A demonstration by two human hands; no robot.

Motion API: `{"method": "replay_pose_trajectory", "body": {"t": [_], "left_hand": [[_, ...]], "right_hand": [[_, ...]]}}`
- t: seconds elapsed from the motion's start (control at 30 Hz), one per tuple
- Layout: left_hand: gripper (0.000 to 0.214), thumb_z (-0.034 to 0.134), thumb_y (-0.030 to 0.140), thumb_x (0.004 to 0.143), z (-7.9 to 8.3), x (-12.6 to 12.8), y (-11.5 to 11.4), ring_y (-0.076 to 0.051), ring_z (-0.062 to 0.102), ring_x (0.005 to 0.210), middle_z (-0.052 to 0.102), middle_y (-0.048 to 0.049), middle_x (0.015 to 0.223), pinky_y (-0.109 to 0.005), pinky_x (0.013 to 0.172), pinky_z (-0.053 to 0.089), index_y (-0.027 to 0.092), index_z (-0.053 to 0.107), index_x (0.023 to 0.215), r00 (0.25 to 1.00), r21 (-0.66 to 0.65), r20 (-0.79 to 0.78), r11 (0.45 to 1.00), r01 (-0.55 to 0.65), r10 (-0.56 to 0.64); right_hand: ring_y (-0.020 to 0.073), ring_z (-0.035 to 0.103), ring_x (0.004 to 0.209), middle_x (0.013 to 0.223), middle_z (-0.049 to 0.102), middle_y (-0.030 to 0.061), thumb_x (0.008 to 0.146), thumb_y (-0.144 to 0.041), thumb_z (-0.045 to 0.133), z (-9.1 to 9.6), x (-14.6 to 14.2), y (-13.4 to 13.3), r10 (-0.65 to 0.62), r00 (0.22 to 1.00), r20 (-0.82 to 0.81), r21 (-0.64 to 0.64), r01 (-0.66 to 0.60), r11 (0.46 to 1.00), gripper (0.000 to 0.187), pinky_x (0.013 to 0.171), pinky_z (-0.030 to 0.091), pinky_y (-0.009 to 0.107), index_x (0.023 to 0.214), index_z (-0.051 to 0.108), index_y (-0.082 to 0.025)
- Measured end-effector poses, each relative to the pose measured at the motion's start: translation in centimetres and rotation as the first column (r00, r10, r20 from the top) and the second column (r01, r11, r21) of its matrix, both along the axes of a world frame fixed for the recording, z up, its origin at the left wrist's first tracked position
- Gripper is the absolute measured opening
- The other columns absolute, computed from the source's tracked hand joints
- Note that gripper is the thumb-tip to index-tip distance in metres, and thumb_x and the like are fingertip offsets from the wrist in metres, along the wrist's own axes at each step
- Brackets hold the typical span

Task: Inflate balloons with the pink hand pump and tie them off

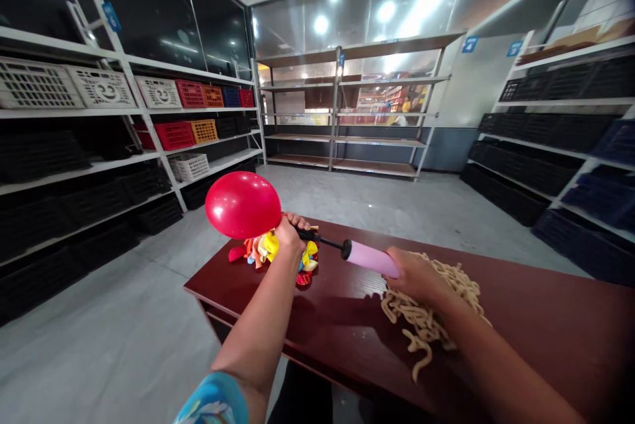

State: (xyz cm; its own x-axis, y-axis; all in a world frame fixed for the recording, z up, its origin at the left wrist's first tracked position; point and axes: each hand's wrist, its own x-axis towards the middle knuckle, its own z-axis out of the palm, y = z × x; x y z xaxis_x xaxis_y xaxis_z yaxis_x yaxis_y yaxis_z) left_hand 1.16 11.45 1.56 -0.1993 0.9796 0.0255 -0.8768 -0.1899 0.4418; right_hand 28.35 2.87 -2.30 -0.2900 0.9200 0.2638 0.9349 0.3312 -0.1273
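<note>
An inflated red balloon (243, 204) stands out to the left of my left hand (290, 232). That hand is closed around the black end of a hand balloon pump (370, 258), where the balloon's neck seems to be; the fingers hide the join. A black rod shows between this end and the pump's pink barrel. My right hand (414, 275) is wrapped around the barrel's other end. Under my left hand lies a heap of limp, colourful balloons (270, 249). Beneath my right hand and forearm spreads a pile of beige, worm-like curled pieces (426, 331).
Both piles rest on a dark red-brown table (342, 325). Shelves on the left carry white, red, yellow and black crates (173, 136). A metal rack (335, 113) stands at the back. Dark crates (550, 120) fill the right-hand shelves. Grey floor (124, 298) surrounds the table.
</note>
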Motion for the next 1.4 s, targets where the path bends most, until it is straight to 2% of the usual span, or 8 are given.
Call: {"method": "replay_pose_trajectory", "body": {"t": [0.2, 0.47, 0.6, 0.7, 0.97, 1.13, 1.23, 1.4], "left_hand": [[0.019, 0.041, 0.010, 0.069, 0.5, -1.3, 0.4, -0.006, 0.029, 0.037, 0.023, 0.0063, 0.049, -0.022, 0.041, 0.023, 0.019, 0.026, 0.061, 0.998, -0.002, 0.055, 1.000, -0.013, 0.013], [0.021, 0.040, 0.007, 0.067, -0.2, 1.8, -0.6, -0.006, 0.028, 0.037, 0.022, 0.0067, 0.050, -0.022, 0.041, 0.022, 0.019, 0.025, 0.061, 0.999, 0.016, 0.038, 1.000, -0.005, 0.004], [0.022, 0.041, 0.008, 0.070, -0.3, 3.1, -1.4, -0.006, 0.026, 0.037, 0.022, 0.0070, 0.049, -0.023, 0.041, 0.023, 0.020, 0.025, 0.061, 0.999, 0.009, 0.019, 1.000, 0.027, -0.027], [0.021, 0.042, 0.010, 0.070, -0.3, 2.9, -1.5, -0.007, 0.027, 0.037, 0.023, 0.0068, 0.050, -0.023, 0.040, 0.024, 0.020, 0.026, 0.061, 0.999, 0.006, 0.001, 0.999, 0.034, -0.034], [0.020, 0.043, 0.011, 0.069, 0.5, -0.8, 0.1, -0.007, 0.030, 0.038, 0.024, 0.0066, 0.050, -0.022, 0.041, 0.024, 0.020, 0.026, 0.062, 1.000, 0.041, 0.016, 0.999, -0.026, 0.026], [0.021, 0.043, 0.012, 0.069, 0.3, -0.4, 0.1, -0.007, 0.029, 0.038, 0.023, 0.0067, 0.050, -0.022, 0.041, 0.023, 0.020, 0.024, 0.062, 0.998, 0.023, 0.019, 0.998, -0.056, 0.056], [0.023, 0.043, 0.011, 0.069, -0.1, 0.9, -0.3, -0.007, 0.029, 0.038, 0.022, 0.0069, 0.050, -0.022, 0.041, 0.024, 0.020, 0.023, 0.061, 0.999, 0.022, 0.019, 0.998, -0.051, 0.051], [0.023, 0.044, 0.010, 0.069, -0.7, 3.1, -1.5, -0.006, 0.028, 0.038, 0.023, 0.0068, 0.050, -0.022, 0.041, 0.024, 0.020, 0.025, 0.061, 0.999, 0.052, 0.008, 0.998, -0.036, 0.035]], "right_hand": [[0.0189, 0.058, 0.082, 0.094, 0.062, 0.0042, 0.073, -0.028, 0.054, 0.1, 2.3, -0.6, -0.023, 0.999, 0.029, 0.005, 0.023, 1.000, 0.028, 0.067, 0.035, 0.027, 0.099, 0.051, -0.022], [0.0201, 0.057, 0.080, 0.088, 0.061, 0.0057, 0.074, -0.028, 0.052, 0.2, -1.4, 0.0, -0.024, 0.997, 0.079, 0.047, 0.021, 0.999, 0.020, 0.065, 0.032, 0.028, 0.092, 0.048, -0.020], [0.0204, 0.057, 0.081, 0.091, 0.061, 0.0061, 0.074, -0.032, 0.054, -0.1, -3.0, 0.3, -0.015, 0.998, 0.059, 0.070, 0.011, 0.998, 0.027, 0.065, 0.032, 0.028, 0.097, 0.047, -0.019], [0.0201, 0.057, 0.081, 0.090, 0.061, 0.0057, 0.074, -0.034, 0.054, -0.3, -3.2, -0.1, -0.005, 0.999, 0.033, 0.061, 0.003, 0.998, 0.030, 0.067, 0.033, 0.029, 0.099, 0.048, -0.020], [0.0209, 0.057, 0.086, 0.095, 0.062, 0.0061, 0.073, -0.029, 0.053, -0.4, 1.3, -0.3, 0.017, 1.000, -0.001, 0.027, -0.017, 0.999, 0.032, 0.073, 0.037, 0.030, 0.104, 0.051, -0.021], [0.0206, 0.057, 0.088, 0.096, 0.062, 0.0062, 0.072, -0.028, 0.054, -0.7, 2.9, 0.5, -0.003, 1.000, -0.018, -0.024, 0.003, 1.000, 0.031, 0.073, 0.038, 0.029, 0.101, 0.051, -0.021], [0.0201, 0.056, 0.087, 0.094, 0.061, 0.0065, 0.072, -0.027, 0.054, -0.2, 1.6, 0.9, -0.028, 1.000, 0.013, -0.005, 0.028, 1.000, 0.025, 0.071, 0.037, 0.028, 0.096, 0.051, -0.020], [0.0204, 0.056, 0.088, 0.096, 0.062, 0.0070, 0.071, -0.033, 0.059, 0.4, -2.0, 1.0, -0.018, 1.000, 0.024, 0.002, 0.018, 1.000, 0.031, 0.072, 0.036, 0.028, 0.099, 0.051, -0.020]]}}
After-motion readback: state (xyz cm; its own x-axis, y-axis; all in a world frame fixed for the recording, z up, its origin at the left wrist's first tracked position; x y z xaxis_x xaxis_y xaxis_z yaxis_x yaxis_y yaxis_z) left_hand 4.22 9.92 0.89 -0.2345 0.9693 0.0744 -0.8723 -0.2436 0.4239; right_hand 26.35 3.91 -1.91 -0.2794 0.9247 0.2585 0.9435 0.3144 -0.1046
